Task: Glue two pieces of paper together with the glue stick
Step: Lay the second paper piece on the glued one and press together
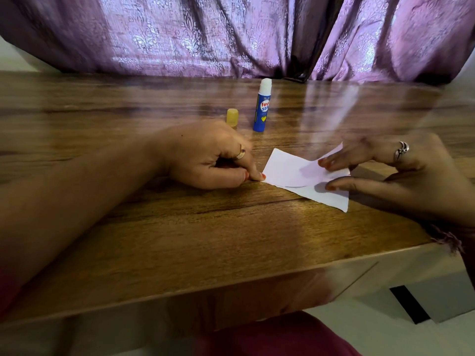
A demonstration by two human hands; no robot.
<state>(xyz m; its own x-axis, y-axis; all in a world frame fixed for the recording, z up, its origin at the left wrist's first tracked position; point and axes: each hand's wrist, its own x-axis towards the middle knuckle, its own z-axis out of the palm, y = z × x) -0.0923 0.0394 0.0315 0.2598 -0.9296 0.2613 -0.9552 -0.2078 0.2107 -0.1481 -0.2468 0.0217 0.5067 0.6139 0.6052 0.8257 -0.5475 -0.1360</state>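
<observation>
Two white paper pieces lie overlapped on the wooden table point(180, 227). The lower paper point(331, 197) lies flat. The upper paper point(285, 167) rests on it, its right edge lifted a little. My left hand point(205, 160) is curled, one fingertip pressing the papers' left corner. My right hand point(401, 170) pinches the upper paper's right edge between thumb and fingers. Behind my left hand, the blue glue stick point(262, 106) stands upright and uncapped, its white glue showing. Its yellow cap point(232, 117) stands just to the left of it.
A purple patterned curtain point(231, 34) hangs along the table's far edge. The near table edge point(231, 286) runs across the bottom, with white floor beyond at the lower right.
</observation>
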